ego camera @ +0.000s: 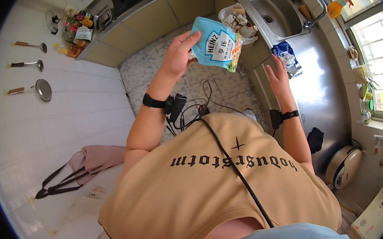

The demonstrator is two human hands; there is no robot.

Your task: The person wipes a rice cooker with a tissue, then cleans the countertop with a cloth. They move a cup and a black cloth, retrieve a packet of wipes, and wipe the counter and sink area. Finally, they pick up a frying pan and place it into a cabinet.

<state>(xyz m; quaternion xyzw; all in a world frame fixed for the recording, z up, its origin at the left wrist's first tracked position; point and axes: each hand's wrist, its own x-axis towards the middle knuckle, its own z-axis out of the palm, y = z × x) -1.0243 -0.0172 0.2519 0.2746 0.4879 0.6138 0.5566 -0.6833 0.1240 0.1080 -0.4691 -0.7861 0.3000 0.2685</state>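
My left hand grips a light blue Heinz sauce pouch by its end, thumb across the front. The pouch is held in the air above the tiled floor, its printed face towards me. At the counter's front edge, my right hand is empty, with its fingers extended and somewhat apart. Close by its fingertips, a dark blue plastic packet lies on the stainless steel counter, with crumpled white material on it. I cannot tell whether the fingertips touch that packet.
A steel sink with a faucet lies beyond the packet. A filled waste bin stands below the counter edge. Loose cables trail near my feet. Nearer on the right are a black cloth and a round electric appliance.
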